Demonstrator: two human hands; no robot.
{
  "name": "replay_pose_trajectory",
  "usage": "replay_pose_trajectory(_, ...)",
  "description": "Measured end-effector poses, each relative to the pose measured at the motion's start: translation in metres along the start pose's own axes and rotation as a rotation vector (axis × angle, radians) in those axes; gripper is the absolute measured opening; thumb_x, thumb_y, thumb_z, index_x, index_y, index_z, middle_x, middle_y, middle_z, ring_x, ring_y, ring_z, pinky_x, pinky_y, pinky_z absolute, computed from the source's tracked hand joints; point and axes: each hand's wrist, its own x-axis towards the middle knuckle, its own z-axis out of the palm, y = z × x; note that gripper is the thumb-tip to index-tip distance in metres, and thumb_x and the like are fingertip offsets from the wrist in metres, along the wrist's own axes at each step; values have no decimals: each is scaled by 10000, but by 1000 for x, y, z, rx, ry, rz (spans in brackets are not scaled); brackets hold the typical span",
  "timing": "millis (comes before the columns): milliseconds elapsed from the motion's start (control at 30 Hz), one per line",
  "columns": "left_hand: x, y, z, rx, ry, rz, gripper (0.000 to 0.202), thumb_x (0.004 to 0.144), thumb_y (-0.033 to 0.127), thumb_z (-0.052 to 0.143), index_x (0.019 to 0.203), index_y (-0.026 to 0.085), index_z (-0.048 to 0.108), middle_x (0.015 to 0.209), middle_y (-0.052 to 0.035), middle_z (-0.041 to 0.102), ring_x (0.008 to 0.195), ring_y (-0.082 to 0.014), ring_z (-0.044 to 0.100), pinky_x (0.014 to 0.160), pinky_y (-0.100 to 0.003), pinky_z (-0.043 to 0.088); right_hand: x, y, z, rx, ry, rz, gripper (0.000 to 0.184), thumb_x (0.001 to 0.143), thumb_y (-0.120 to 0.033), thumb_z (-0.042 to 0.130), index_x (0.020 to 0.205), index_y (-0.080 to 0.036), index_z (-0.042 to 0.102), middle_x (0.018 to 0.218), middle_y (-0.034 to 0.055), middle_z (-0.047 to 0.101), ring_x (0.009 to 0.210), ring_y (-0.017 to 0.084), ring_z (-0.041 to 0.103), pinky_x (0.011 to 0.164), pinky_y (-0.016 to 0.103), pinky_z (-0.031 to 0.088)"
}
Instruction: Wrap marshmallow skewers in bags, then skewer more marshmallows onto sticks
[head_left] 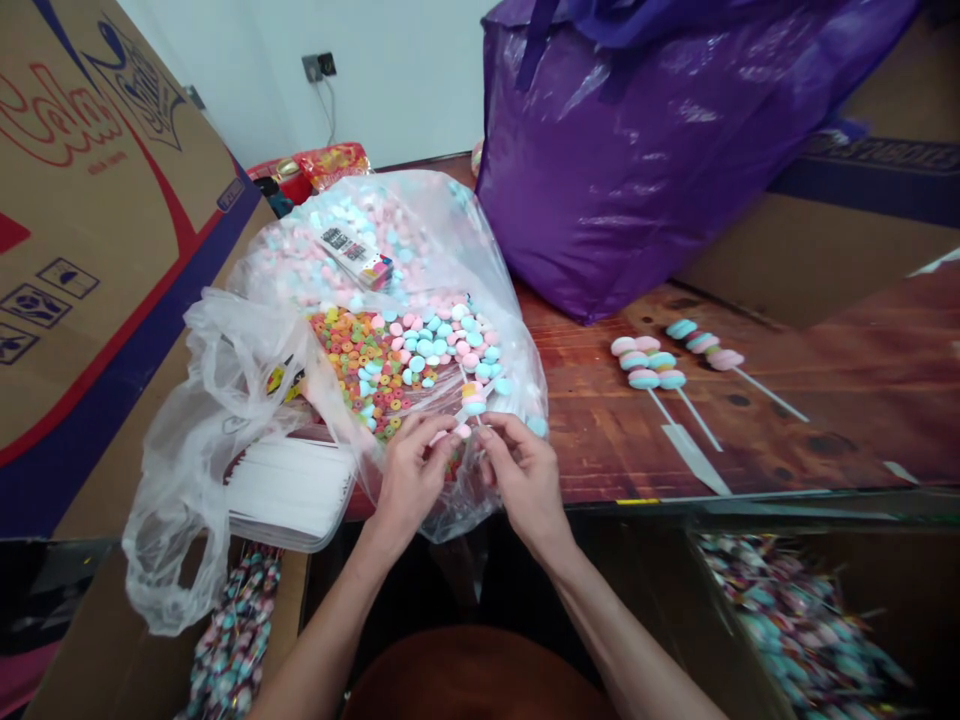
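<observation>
My left hand point(411, 466) and my right hand point(525, 470) meet at the near edge of a clear plastic bag point(390, 300) full of pastel round candies and coloured ring candies. The left fingers pinch a pink candy point(463, 430). The right fingers pinch a thin white stick point(480, 400) that carries a few candies and points up over the bag. Both hands are closed in pinches, nearly touching each other.
Three finished candy skewers point(667, 370) lie on the wooden table point(825, 400) to the right. A big purple bag point(645, 150) stands behind them. A cardboard box point(90, 220) is at the left, a stack of white sticks point(289, 490) under the plastic, wrapped skewers point(802, 620) in a box below right.
</observation>
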Motion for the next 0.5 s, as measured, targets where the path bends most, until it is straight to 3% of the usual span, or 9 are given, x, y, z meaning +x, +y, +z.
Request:
replay_pose_trajectory(200, -9, -5, 6, -27, 8, -10, 197, 887, 215, 631, 1040, 209, 755, 1043, -93, 692, 992, -211, 651, 886, -324, 511, 4, 3, 11, 57, 12, -16, 244, 805, -394, 731, 869, -187, 618, 804, 4, 647, 649, 129, 594, 574, 228, 493)
replay_pose_trajectory(300, -11, -12, -2, -91, -1, -100, 209, 889, 234, 625, 1048, 206, 759, 1067, -89, 698, 1020, -213, 656, 919, -340, 519, -1, 5, 6, 64, -27, 29, 246, 805, -400, 737, 864, -189, 626, 786, 1, 653, 614, 127, 594, 544, 223, 478)
replay_pose_trajectory(500, -13, -20, -20, -186, 166, -326, 339, 901, 334, 615, 1199, 200, 705, 1184, -103, 677, 926, -190, 693, 893, -361, 558, -19, -7, -1, -17, -157, 56, 219, 828, -389, 741, 886, -198, 650, 781, 6, 669, 629, 140, 617, 570, 230, 475)
